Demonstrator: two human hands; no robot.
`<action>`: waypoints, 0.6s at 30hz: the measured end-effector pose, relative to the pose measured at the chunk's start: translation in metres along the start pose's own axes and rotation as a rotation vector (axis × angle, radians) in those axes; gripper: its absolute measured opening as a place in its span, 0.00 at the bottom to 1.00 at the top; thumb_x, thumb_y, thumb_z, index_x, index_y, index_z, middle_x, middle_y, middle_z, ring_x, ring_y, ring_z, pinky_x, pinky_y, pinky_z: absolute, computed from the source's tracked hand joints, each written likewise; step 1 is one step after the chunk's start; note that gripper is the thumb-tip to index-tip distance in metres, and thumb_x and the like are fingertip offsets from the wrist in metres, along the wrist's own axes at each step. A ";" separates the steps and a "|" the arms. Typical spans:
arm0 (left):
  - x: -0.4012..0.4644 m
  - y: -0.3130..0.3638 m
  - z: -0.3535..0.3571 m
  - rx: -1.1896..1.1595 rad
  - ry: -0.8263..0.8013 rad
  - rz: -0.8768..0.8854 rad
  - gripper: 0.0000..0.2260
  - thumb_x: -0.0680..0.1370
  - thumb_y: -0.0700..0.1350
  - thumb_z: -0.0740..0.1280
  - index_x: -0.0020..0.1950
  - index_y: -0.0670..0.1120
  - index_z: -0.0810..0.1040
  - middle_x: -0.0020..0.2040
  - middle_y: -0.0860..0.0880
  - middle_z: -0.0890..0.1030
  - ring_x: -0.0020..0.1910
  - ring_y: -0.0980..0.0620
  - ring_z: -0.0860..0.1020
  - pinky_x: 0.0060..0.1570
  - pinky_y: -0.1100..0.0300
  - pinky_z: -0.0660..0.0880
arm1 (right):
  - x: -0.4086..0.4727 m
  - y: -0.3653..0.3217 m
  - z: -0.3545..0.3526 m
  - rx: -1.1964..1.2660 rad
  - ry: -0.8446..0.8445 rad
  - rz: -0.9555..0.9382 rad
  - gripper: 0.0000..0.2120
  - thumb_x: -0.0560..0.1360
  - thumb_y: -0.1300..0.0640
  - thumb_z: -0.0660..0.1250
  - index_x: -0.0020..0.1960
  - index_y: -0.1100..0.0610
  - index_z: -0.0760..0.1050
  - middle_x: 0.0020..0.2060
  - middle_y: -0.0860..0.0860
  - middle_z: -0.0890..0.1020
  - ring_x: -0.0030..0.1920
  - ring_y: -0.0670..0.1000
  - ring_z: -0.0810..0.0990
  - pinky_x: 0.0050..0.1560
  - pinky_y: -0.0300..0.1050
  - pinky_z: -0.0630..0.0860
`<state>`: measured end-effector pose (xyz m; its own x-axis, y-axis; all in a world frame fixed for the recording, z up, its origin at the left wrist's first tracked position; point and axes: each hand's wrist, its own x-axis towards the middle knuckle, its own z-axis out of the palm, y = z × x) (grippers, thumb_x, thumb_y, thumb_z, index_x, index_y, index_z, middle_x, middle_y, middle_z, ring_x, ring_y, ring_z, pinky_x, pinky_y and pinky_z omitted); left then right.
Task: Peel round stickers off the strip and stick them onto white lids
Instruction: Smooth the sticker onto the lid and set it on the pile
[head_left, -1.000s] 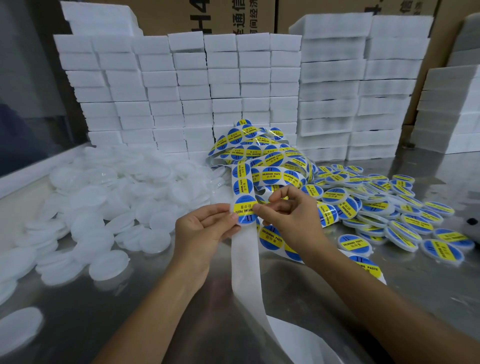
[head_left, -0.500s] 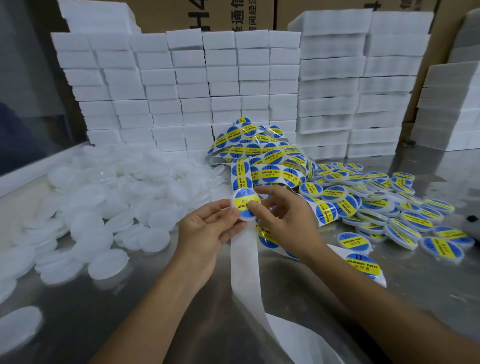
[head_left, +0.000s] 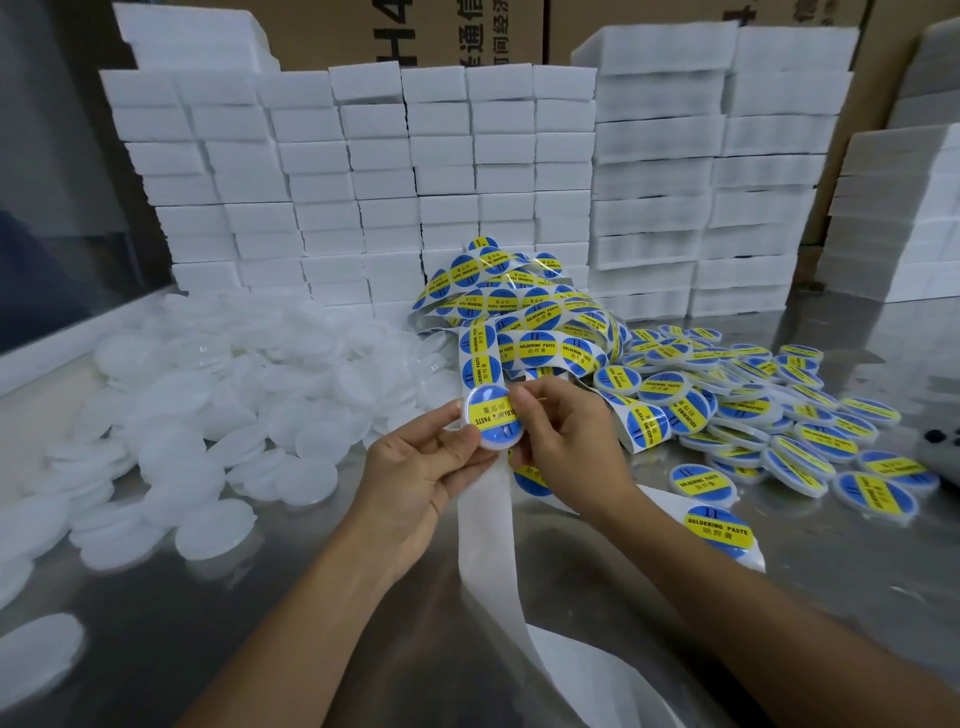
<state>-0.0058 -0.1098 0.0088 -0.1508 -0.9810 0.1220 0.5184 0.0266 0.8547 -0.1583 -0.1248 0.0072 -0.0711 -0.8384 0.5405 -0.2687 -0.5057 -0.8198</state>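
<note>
My left hand (head_left: 415, 470) pinches the lid (head_left: 491, 418) by its rim, face up, just below the sticker strip (head_left: 480, 353); my right hand (head_left: 563, 431) pinches the sticker (head_left: 493, 413) flat onto it.

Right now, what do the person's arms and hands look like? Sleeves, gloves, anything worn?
Both forearms are bare as far as the frame shows: no sleeves in view. The left hand and right hand wear no gloves, and no rings, watch or wristband are visible. Fingernails look short and unpainted.
</note>
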 end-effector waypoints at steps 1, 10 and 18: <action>0.000 0.000 0.000 0.003 0.007 0.002 0.17 0.67 0.38 0.69 0.56 0.40 0.81 0.50 0.39 0.85 0.50 0.45 0.84 0.45 0.58 0.81 | -0.001 0.000 0.001 -0.004 -0.012 0.002 0.09 0.78 0.53 0.68 0.50 0.60 0.80 0.30 0.53 0.82 0.28 0.50 0.80 0.35 0.50 0.80; 0.000 -0.001 -0.003 0.054 -0.064 0.022 0.15 0.65 0.39 0.72 0.52 0.40 0.84 0.52 0.39 0.84 0.50 0.43 0.84 0.44 0.58 0.81 | 0.000 -0.002 -0.004 -0.021 -0.004 0.051 0.14 0.77 0.49 0.69 0.43 0.61 0.76 0.29 0.57 0.83 0.28 0.57 0.81 0.32 0.57 0.80; -0.001 -0.002 -0.002 0.164 -0.073 0.047 0.13 0.64 0.42 0.73 0.48 0.46 0.87 0.49 0.40 0.85 0.48 0.44 0.85 0.44 0.58 0.81 | -0.005 -0.002 -0.003 -0.174 0.004 0.076 0.29 0.62 0.29 0.69 0.40 0.55 0.72 0.27 0.55 0.78 0.27 0.46 0.74 0.31 0.45 0.74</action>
<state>-0.0048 -0.1096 0.0058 -0.1937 -0.9615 0.1947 0.3832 0.1086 0.9172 -0.1598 -0.1192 0.0070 -0.1011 -0.8718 0.4793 -0.4241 -0.3980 -0.8135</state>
